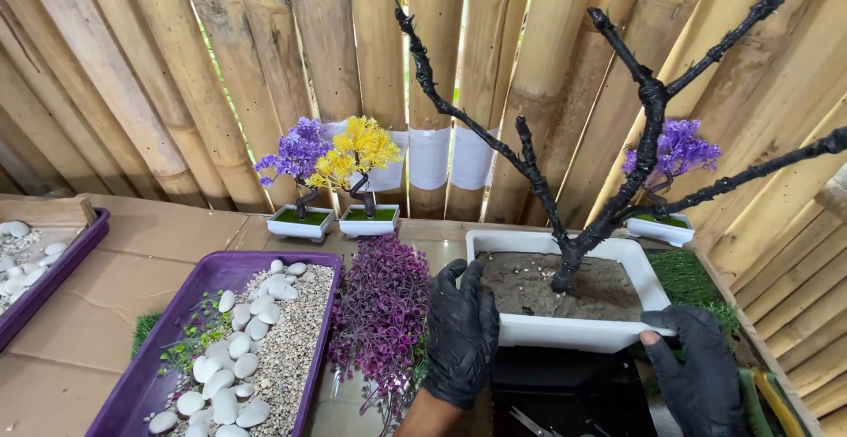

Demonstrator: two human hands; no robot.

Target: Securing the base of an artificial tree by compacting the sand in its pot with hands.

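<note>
Black-gloved left hand [460,331], right hand [701,368] on one white planter [573,331].

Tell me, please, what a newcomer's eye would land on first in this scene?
Probably the bare black tree rising from a white planter at centre right, which the gloved left hand and right hand grip at its front corners. Next, the purple tray of white stones at lower left.
</note>
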